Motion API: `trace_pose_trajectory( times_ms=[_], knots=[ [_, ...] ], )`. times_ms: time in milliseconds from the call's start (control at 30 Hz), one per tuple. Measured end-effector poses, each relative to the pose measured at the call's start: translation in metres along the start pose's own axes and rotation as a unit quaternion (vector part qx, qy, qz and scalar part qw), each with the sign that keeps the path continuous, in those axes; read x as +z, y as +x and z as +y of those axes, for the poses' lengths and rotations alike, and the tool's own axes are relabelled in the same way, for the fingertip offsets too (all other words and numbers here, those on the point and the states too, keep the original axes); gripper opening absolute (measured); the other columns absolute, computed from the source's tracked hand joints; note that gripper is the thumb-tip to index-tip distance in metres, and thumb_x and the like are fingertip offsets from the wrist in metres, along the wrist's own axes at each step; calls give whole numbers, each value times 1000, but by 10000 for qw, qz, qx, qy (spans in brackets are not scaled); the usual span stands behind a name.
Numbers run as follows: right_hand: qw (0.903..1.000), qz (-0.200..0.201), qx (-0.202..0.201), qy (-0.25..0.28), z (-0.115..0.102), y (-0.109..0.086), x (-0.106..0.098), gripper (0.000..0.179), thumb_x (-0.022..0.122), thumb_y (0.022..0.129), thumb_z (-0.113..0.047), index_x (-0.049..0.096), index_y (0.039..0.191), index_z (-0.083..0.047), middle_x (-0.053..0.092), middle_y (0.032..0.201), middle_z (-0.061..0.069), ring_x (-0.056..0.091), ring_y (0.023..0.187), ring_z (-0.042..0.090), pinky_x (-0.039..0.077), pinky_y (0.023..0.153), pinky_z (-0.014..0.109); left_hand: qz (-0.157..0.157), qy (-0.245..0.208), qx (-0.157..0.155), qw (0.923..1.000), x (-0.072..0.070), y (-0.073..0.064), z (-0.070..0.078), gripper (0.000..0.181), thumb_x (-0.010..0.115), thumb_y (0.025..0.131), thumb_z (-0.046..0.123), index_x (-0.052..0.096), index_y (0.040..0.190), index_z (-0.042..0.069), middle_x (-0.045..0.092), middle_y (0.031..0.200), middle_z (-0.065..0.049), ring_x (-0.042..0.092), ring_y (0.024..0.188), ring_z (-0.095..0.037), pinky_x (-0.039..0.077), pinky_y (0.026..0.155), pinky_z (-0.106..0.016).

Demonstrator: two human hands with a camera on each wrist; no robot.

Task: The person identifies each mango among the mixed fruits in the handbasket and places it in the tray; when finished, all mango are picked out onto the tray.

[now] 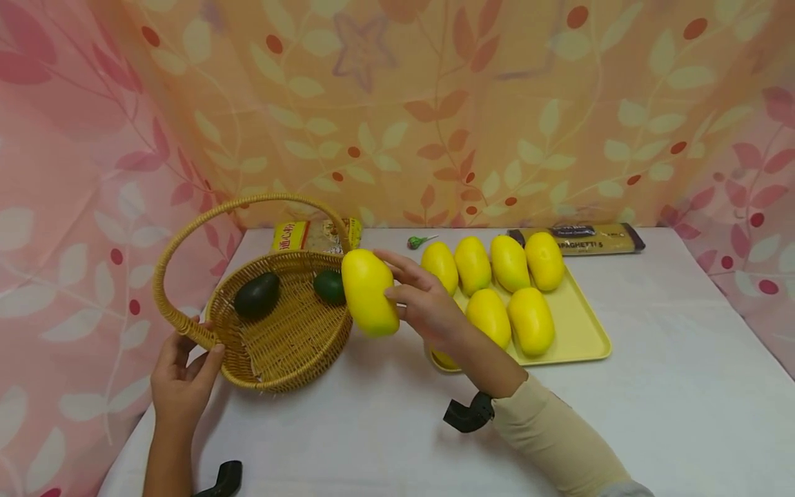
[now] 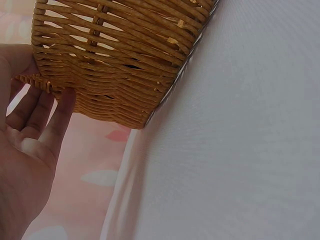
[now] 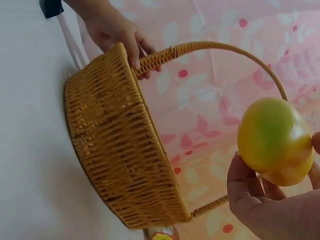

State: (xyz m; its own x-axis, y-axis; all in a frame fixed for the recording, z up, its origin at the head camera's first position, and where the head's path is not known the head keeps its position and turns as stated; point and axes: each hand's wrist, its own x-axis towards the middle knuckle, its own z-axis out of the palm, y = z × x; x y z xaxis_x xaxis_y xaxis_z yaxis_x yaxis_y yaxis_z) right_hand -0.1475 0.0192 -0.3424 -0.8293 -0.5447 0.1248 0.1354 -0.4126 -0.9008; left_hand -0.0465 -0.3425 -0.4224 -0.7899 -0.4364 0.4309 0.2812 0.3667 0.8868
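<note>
My right hand holds a yellow mango in its fingers, beside the right rim of a wicker basket. The right wrist view shows the mango's greenish end above the basket's side. At the basket's left, my left hand grips the rim at the foot of the tall handle, its fingers against the wickerwork. Inside the basket lie a dark avocado and a greener avocado, the latter partly hidden behind the mango.
Several more mangoes lie on a yellow tray to the right. Behind it is a spaghetti packet. A yellow food packet stands behind the basket, and a small green lollipop lies near the back cloth.
</note>
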Motion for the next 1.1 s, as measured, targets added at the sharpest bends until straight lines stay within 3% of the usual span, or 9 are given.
trace_pose_trajectory(
  times_ms=[200,400,1100],
  knots=[
    [9999,90,-116,82,-9,-9,-16,62,50,95,0,38,155,-10,38,154,14,56,114,23,53,87,31,23,32,7,10000,-1,0,0,59,65,86,-17,54,141,3,58,128,-21,57,117,-22,50,91,-15],
    [9997,165,-178,45,-17,-21,-34,61,48,95,0,41,154,-12,37,155,14,56,115,25,52,91,34,21,-7,11,10000,-1,-1,0,59,66,86,-17,54,141,3,59,128,-20,57,117,-22,50,91,-15],
    [9932,1067,-338,-334,-48,-72,-110,59,38,101,1,35,157,-18,32,151,11,45,122,25,48,99,32,-4,107,138,9998,-1,-1,-2,59,66,86,-18,53,141,1,60,127,-16,57,117,-20,50,91,-15]
  ],
)
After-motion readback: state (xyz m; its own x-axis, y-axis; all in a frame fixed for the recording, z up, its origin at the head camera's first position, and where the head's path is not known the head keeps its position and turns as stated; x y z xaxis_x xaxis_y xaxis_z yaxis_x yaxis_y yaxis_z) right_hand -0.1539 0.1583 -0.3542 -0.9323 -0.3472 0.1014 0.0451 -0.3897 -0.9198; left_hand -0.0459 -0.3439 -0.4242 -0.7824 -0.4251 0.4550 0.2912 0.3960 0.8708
